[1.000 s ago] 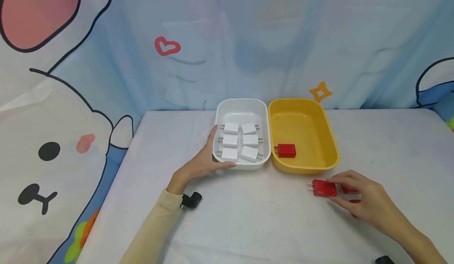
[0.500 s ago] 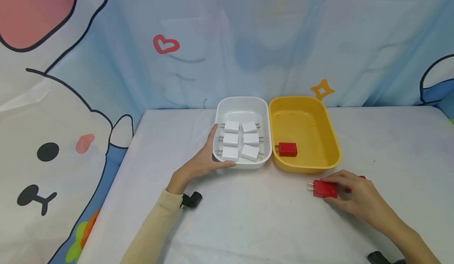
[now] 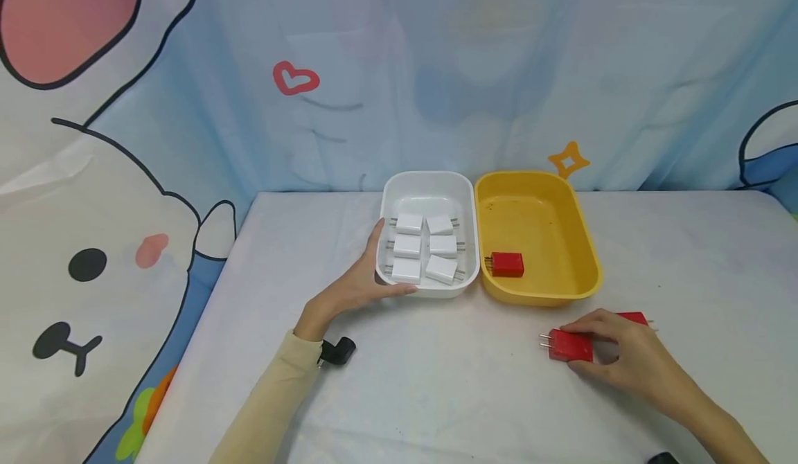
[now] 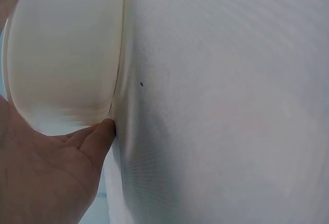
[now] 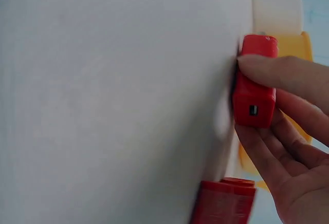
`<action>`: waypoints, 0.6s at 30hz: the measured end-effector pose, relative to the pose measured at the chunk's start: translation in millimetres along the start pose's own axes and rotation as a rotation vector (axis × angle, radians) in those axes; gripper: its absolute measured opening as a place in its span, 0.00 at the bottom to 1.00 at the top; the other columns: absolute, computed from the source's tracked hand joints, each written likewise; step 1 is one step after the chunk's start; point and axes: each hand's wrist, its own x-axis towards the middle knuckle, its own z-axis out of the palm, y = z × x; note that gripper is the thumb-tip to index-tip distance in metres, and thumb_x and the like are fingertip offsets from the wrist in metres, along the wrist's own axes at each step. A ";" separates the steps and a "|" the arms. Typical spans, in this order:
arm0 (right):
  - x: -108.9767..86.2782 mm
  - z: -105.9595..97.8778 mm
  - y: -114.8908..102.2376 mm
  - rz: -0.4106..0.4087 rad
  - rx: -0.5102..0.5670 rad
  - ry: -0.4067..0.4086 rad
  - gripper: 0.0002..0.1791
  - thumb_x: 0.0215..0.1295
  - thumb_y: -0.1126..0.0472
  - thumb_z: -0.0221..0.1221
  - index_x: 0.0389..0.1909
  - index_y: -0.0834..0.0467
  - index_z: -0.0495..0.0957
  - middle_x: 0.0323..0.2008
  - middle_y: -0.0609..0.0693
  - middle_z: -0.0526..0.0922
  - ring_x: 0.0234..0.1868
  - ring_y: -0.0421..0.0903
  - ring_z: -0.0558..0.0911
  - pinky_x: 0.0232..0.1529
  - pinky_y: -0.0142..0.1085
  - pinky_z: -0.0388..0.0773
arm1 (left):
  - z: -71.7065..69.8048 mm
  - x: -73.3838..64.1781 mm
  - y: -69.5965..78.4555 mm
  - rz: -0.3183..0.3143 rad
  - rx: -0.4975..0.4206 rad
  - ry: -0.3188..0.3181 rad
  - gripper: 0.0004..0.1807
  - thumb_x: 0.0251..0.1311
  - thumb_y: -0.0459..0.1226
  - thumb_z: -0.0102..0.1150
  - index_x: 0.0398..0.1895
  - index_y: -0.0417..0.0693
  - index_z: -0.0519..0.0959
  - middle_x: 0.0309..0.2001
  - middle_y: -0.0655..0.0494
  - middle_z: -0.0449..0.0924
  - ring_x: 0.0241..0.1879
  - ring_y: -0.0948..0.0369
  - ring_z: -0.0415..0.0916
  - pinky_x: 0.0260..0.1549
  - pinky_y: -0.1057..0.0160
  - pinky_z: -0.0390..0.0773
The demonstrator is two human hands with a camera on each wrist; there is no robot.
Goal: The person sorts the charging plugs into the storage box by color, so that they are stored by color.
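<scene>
My left hand grips the near left corner of a white plastic tray; in the left wrist view its fingers lie against the tray wall. Several white plug chargers lie in two columns inside. With my right hand I pinch a red plug charger between thumb and fingers, its prongs pointing left. The right wrist view shows the USB port on this charger's end. Behind the hand, another red charger is partly hidden; red chargers also show low in the right wrist view.
A yellow tray stands against the white tray's right side, with one red charger near its left wall. Both stand at the back of a white-covered table, before a printed blue curtain.
My right hand has shifted slightly left and toward the front edge with the pinched red charger, which now lies a little nearer. The left hand stays on the white tray.
</scene>
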 end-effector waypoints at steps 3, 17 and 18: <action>-0.4 -5.4 -7.5 -0.006 0.004 -0.013 0.30 0.40 0.63 0.85 0.49 0.56 0.88 0.43 0.48 0.86 0.42 0.48 0.85 0.38 0.35 0.86 | -0.5 -0.6 0.4 -0.010 0.008 0.003 0.73 0.57 0.44 0.78 0.85 0.56 0.25 0.85 0.52 0.40 0.81 0.57 0.44 0.77 0.45 0.48; 60.3 -67.1 -62.1 -0.252 -0.004 0.191 0.31 0.43 0.73 0.82 0.53 0.60 0.87 0.43 0.51 0.83 0.44 0.54 0.83 0.49 0.09 0.64 | 1.1 0.0 -0.2 -0.021 0.015 0.013 0.73 0.57 0.44 0.79 0.85 0.56 0.25 0.85 0.53 0.40 0.82 0.58 0.42 0.78 0.47 0.47; 68.5 -70.9 -64.6 -0.265 -0.002 0.197 0.30 0.44 0.73 0.82 0.53 0.61 0.87 0.43 0.52 0.83 0.44 0.54 0.83 0.50 0.09 0.63 | 1.2 0.0 0.2 -0.020 0.013 0.015 0.73 0.56 0.44 0.79 0.85 0.56 0.25 0.85 0.53 0.41 0.81 0.59 0.43 0.78 0.47 0.47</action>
